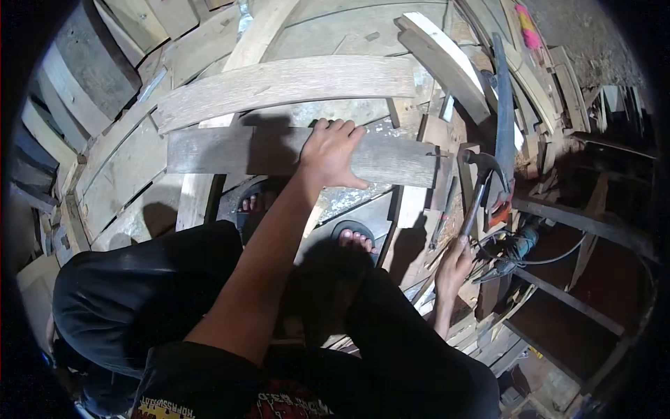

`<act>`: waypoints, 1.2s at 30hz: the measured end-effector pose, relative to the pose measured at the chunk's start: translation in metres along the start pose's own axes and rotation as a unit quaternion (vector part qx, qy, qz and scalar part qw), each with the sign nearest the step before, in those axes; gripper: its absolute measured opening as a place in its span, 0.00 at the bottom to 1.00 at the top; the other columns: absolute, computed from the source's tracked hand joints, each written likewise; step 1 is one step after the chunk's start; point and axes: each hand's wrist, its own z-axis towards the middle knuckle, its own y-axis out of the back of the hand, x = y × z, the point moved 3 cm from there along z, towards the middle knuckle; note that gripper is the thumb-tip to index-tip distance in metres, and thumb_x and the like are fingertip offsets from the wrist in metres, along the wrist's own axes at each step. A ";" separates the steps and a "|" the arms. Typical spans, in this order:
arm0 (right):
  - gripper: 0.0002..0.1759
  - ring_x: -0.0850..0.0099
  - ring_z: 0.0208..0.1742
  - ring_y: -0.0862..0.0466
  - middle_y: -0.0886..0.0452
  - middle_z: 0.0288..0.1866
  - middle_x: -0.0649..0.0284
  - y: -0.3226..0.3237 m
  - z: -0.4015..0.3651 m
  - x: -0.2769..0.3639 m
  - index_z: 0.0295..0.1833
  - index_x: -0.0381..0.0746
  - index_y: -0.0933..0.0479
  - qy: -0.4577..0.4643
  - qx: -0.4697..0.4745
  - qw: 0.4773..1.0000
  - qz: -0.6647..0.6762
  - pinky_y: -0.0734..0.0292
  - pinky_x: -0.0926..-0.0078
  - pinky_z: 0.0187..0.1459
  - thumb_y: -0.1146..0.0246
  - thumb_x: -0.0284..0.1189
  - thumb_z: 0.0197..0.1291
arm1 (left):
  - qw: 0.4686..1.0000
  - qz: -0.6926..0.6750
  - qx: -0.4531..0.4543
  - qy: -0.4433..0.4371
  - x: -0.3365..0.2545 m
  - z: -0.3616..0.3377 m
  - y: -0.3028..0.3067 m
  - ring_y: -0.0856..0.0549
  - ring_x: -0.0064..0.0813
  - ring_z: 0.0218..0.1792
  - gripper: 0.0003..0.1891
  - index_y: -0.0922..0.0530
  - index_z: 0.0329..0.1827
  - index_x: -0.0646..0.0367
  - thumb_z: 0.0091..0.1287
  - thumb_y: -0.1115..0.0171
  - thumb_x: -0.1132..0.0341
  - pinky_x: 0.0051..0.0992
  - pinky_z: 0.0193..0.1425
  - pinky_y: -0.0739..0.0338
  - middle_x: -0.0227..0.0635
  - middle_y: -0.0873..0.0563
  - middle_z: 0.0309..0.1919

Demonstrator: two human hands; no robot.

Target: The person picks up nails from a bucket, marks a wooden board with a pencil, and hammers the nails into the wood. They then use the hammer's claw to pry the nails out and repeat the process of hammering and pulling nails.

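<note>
Across the middle lies a short grey board (pixel 398 159). My left hand (pixel 331 153) rests on top of it, fingers over the far edge and thumb spread toward the near edge. To the right, my right hand (pixel 453 269) is wrapped round the handle of a claw hammer (pixel 480 188), whose head is just beyond the board's right end. Near that end a small dark nail (pixel 437 155) shows on the board. Beyond the board lies a longer, pale curved plank (pixel 293 84).
A handsaw (pixel 504 105) with an orange handle stands right of the hammer. Further right are a teal power tool (pixel 525 243) with a cable and a dark wooden frame (pixel 579 223). My sandalled feet (pixel 354 239) are below the board. Planks lie at the left.
</note>
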 end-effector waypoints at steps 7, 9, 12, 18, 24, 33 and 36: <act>0.25 0.77 0.28 0.35 0.34 0.24 0.68 0.002 0.008 -0.006 0.41 0.31 0.24 0.002 0.018 0.998 -0.057 0.41 0.64 0.29 0.48 0.40 0.90 | 1.000 0.014 0.001 0.006 0.001 0.002 0.001 0.18 0.40 0.65 0.58 0.21 0.70 0.57 0.37 0.16 0.30 0.46 0.73 0.33 0.41 0.16 0.58; 0.25 0.77 0.28 0.35 0.34 0.24 0.68 0.001 0.004 -0.010 0.41 0.31 0.24 -0.023 0.023 0.999 -0.034 0.40 0.64 0.29 0.48 0.40 0.89 | 1.000 0.013 0.008 0.010 0.000 0.001 0.001 0.18 0.40 0.65 0.58 0.22 0.70 0.57 0.36 0.15 0.30 0.46 0.73 0.33 0.41 0.16 0.58; 0.24 0.78 0.28 0.35 0.34 0.24 0.69 0.002 0.000 -0.010 0.42 0.31 0.23 -0.016 0.016 1.000 -0.019 0.40 0.65 0.29 0.48 0.40 0.89 | 1.000 0.027 -0.017 -0.002 0.001 0.001 -0.002 0.18 0.38 0.64 0.57 0.21 0.68 0.57 0.36 0.16 0.29 0.44 0.73 0.34 0.38 0.16 0.57; 0.28 0.77 0.29 0.29 0.28 0.26 0.68 0.000 -0.004 -0.021 0.40 0.33 0.19 -0.071 0.030 0.997 -0.030 0.35 0.66 0.32 0.46 0.45 0.88 | 0.999 0.025 0.025 0.002 0.002 0.008 -0.003 0.19 0.40 0.67 0.59 0.22 0.71 0.56 0.38 0.15 0.28 0.45 0.76 0.34 0.41 0.17 0.60; 0.30 0.78 0.31 0.30 0.27 0.27 0.69 0.006 -0.011 -0.014 0.39 0.34 0.21 -0.094 0.020 0.995 0.015 0.36 0.69 0.32 0.47 0.48 0.89 | 0.999 0.044 0.006 0.000 -0.004 0.002 -0.001 0.20 0.45 0.71 0.62 0.24 0.74 0.58 0.37 0.14 0.27 0.46 0.80 0.33 0.46 0.19 0.66; 0.26 0.50 0.34 0.11 0.14 0.33 0.38 0.105 0.048 0.126 0.54 0.25 0.14 0.001 0.133 0.944 -0.302 0.21 0.48 0.42 0.33 0.43 0.80 | 0.997 0.024 0.064 0.030 -0.004 0.008 0.002 0.20 0.46 0.71 0.62 0.24 0.75 0.59 0.38 0.14 0.30 0.47 0.81 0.35 0.46 0.18 0.66; 0.21 0.45 0.37 0.11 0.14 0.33 0.39 0.130 0.075 0.148 0.53 0.28 0.14 0.093 0.203 0.902 -0.368 0.20 0.47 0.44 0.31 0.40 0.77 | 0.997 0.051 0.048 0.010 -0.002 0.009 0.001 0.19 0.40 0.66 0.59 0.22 0.73 0.55 0.39 0.16 0.27 0.45 0.73 0.32 0.40 0.17 0.60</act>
